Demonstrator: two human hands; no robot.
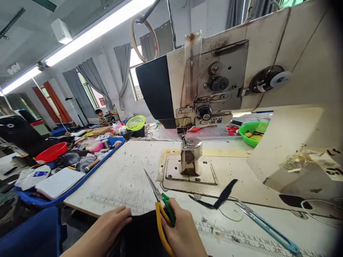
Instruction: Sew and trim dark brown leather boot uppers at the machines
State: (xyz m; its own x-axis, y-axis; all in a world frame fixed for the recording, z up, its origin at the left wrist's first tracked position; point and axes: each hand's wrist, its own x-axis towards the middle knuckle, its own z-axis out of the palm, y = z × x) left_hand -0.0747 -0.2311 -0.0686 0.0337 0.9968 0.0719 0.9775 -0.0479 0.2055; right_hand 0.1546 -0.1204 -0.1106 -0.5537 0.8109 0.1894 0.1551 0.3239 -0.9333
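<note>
My right hand is closed around scissors with yellow and green handles, their blades pointing up and away over the table. My left hand rests with fingers curled on a piece of black fabric at the table's near edge. The fabric lies between both hands. Behind them stands the sewing machine, with its post bed and needle area above.
A black strip and blue thread snips lie on the worn white table to the right. A blue tray of clutter sits left. A green bowl stands behind. A person sits far back left.
</note>
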